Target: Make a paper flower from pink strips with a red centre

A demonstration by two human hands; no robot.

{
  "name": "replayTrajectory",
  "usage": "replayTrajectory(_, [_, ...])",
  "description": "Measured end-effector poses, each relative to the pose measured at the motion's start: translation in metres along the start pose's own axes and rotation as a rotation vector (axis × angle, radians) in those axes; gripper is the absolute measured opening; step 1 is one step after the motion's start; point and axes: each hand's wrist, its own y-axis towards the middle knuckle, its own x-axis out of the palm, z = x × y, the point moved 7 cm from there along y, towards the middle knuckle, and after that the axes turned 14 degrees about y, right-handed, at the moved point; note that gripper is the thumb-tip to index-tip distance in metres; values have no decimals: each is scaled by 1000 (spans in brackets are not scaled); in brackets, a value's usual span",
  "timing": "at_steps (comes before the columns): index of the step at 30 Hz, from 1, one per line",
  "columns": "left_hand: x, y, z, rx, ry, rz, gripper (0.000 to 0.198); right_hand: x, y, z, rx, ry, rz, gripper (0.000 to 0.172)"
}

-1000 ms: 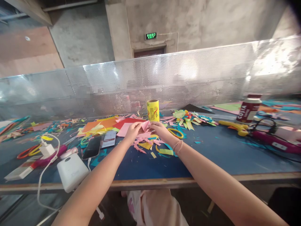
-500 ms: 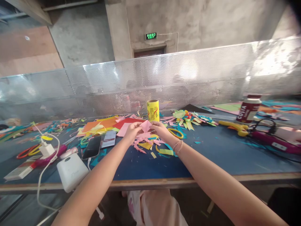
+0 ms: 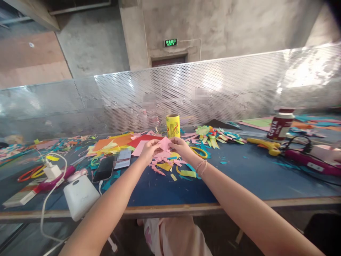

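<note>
Between my two hands is a small piece of folded pink paper point(image 3: 165, 143), raised a little over the table. My left hand point(image 3: 150, 150) pinches its left edge, and my right hand point(image 3: 182, 148) grips its right edge with closed fingers. Pink, yellow and blue paper scraps point(image 3: 161, 169) lie beneath the hands. Just behind the pink paper stands a yellow cardboard tube point(image 3: 173, 126). Yellow-handled scissors point(image 3: 199, 152), partly hidden, lie beside my right wrist.
Left are a phone point(image 3: 103, 168), a white power bank point(image 3: 80, 197), cables and a power strip point(image 3: 69, 173). A paper flower bundle point(image 3: 213, 134), a yellow tool point(image 3: 266, 145) and a Costa bottle point(image 3: 280, 124) stand or lie right. A perforated metal screen point(image 3: 170, 92) runs behind.
The pink paper is turned slightly between my fingers, its shape now a simpler peak. Both hands keep nearly the same place.
</note>
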Motion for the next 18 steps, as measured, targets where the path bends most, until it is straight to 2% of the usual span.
replayTrajectory(6, [1,2,-3,-9,0,-2,18,-5,5,3,23,59,20,17])
replayTrajectory(10, [-1,3,-11,-82,-11,23,18,-7,5,2,55,109,39,18])
replayTrajectory(15, [0,2,-10,-95,-41,-7,12,-9,3,2,72,152,70,17])
replayTrajectory(18, [-3,3,-10,-93,-47,30,10,-10,3,3,70,147,83,17])
